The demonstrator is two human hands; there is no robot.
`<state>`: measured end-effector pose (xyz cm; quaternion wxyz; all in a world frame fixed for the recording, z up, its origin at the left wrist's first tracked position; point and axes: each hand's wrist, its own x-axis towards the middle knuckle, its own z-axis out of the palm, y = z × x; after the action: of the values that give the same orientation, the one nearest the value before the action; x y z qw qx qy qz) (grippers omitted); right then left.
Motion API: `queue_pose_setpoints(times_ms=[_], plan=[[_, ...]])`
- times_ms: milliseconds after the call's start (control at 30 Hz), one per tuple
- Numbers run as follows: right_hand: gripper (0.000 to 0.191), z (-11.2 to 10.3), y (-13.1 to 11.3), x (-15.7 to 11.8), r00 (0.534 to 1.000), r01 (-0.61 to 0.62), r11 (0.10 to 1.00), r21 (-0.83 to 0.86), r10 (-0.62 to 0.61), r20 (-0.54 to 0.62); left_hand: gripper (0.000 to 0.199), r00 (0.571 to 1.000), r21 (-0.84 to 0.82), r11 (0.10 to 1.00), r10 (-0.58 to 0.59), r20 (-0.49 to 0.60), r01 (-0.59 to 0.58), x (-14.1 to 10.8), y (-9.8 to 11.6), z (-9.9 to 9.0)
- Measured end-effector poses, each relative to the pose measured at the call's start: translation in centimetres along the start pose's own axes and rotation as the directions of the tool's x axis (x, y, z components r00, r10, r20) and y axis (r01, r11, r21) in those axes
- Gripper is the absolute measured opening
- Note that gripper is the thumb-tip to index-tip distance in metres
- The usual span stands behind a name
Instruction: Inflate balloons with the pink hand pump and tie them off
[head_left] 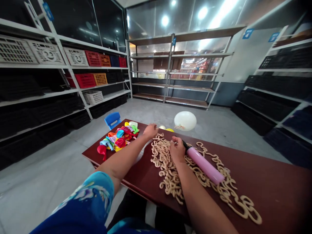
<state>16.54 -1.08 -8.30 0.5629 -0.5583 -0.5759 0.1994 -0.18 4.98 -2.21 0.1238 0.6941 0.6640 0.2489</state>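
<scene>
My left hand point(151, 130) is over the table's far edge, its fingers closed; anything in them is too small to make out. My right hand point(177, 150) is over a tangled heap of beige curly cord point(162, 152), fingers curled; what they hold, if anything, is hidden. Just right of it, a pink hand pump point(206, 165) with a black end lies across the cord. Beyond the far edge, a round white balloon point(185, 120) shows with something beige at its lower left. Deflated balloons point(120, 138) in several colours lie piled on the table's left.
The dark red table point(143, 182) reaches to the right. A blue chair point(112, 120) stands past its left end. White and yellow round shapes point(168, 129) show behind the far edge. Shelves with crates point(92, 58) line the left wall; other racks point(168, 71) stand behind and right.
</scene>
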Motion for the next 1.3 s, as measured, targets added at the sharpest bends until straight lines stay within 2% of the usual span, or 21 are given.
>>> queue_pose_setpoints(times_ms=[167, 233, 333, 433, 500, 600, 667, 733, 800, 867, 933, 1033, 1167, 1233, 1300], plan=[[0.030, 0.1, -0.1, 0.0, 1.000, 0.011, 1.000, -0.014, -0.011, 0.018, 0.037, 0.994, 0.159, 0.981, -0.108, -0.017, 0.110, -2.2, -6.4, -5.1], [0.030, 0.1, -0.2, -0.1, 1.000, 0.022, 1.000, -0.010, -0.022, 0.013, 0.037, 0.987, 0.311, 0.940, -0.159, 0.024, 0.144, -2.9, -8.2, -6.4], [0.030, 0.0, -0.4, -0.2, 1.000, 0.030, 0.999, -0.012, -0.030, 0.008, 0.032, 0.975, 0.425, 0.893, -0.201, 0.091, 0.145, -3.7, -9.8, -7.1], [0.029, -0.1, -0.7, -0.3, 0.999, 0.031, 0.999, -0.012, -0.031, 0.019, 0.023, 0.969, 0.384, 0.906, -0.228, 0.092, 0.176, -4.2, -10.4, -6.9], [0.029, -0.1, -0.8, -0.3, 0.999, 0.030, 1.000, 0.006, -0.030, 0.024, 0.020, 0.972, 0.318, 0.926, -0.229, 0.047, 0.203, -4.2, -10.4, -6.9], [0.029, 0.0, -0.7, -0.2, 0.999, 0.038, 0.998, 0.041, -0.039, 0.027, 0.017, 0.978, 0.136, 0.972, -0.175, -0.113, 0.190, -3.7, -9.7, -7.4], [0.029, 0.1, -0.7, -0.2, 0.998, 0.054, 0.996, 0.069, -0.056, 0.030, 0.016, 0.972, 0.036, 0.994, -0.093, -0.217, 0.103, -3.2, -8.6, -8.0], [0.029, 0.1, -0.9, -0.2, 0.996, 0.071, 0.992, 0.101, -0.076, 0.040, 0.019, 0.967, -0.053, 0.999, -0.020, -0.254, 0.007, -2.9, -6.9, -8.6], [0.028, 0.1, -1.4, -0.3, 0.995, 0.078, 0.987, 0.141, -0.087, 0.056, 0.024, 0.978, -0.207, 0.977, -0.003, -0.207, -0.041, -3.0, -4.7, -8.8], [0.028, -0.1, -2.1, -0.4, 0.990, 0.085, 0.977, 0.196, -0.105, 0.095, 0.030, 0.995, -0.382, 0.924, -0.002, -0.100, -0.037, -3.6, -2.4, -8.4], [0.028, -0.3, -2.8, -0.5, 0.981, 0.108, 0.957, 0.268, -0.147, 0.129, 0.032, 1.000, -0.496, 0.868, 0.026, 0.011, -0.017, -4.6, -0.2, -7.4], [0.032, -0.9, -3.6, -0.4, 0.966, 0.155, 0.919, 0.362, -0.219, 0.141, 0.032, 0.985, -0.577, 0.816, 0.101, 0.138, -0.002, -6.4, 2.2, -5.2], [0.026, -1.5, -3.8, 0.0, 0.966, 0.151, 0.921, 0.358, -0.214, 0.143, 0.029, 0.961, -0.646, 0.763, 0.162, 0.223, 0.021, -8.1, 3.7, -2.7], [0.021, -1.6, -3.7, 0.3, 0.974, 0.148, 0.927, 0.344, -0.197, 0.111, 0.028, 0.962, -0.669, 0.740, 0.128, 0.241, 0.069, -8.6, 3.9, -2.1], [0.021, -1.8, -3.6, 0.6, 0.980, 0.152, 0.929, 0.338, -0.186, 0.070, 0.028, 0.968, -0.717, 0.680, 0.042, 0.248, 0.154, -9.0, 4.0, -1.8]])
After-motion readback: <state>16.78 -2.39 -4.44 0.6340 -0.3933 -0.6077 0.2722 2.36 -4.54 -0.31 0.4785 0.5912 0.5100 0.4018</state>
